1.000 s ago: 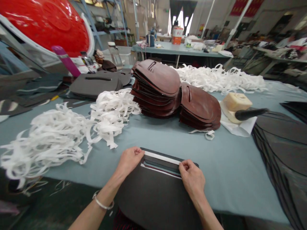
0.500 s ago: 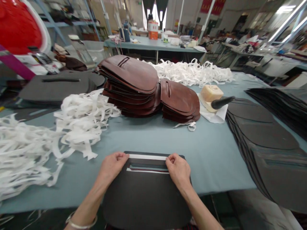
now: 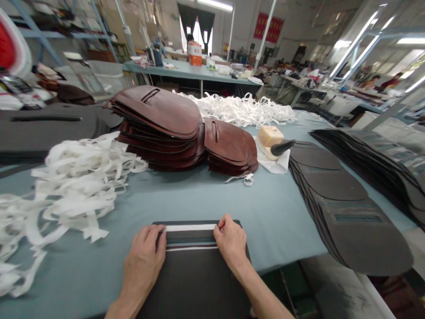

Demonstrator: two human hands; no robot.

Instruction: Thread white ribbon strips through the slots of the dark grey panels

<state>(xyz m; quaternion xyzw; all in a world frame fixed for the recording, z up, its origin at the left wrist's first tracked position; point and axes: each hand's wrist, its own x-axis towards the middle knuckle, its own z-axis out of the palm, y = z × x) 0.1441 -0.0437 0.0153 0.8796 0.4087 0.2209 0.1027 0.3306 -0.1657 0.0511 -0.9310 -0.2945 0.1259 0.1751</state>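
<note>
Left hand lower — on black panel

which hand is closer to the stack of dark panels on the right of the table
Right. The right hand rests on a slotted dark panel, left of the stack of dark panels; the left hand is farther away, on that panel's other side.

Dark grey panel, flat, round-ended, overhanging the tabletop's front edge, white strip lying across its far end, left hand on the strip's left end, right hand on its right end
</note>
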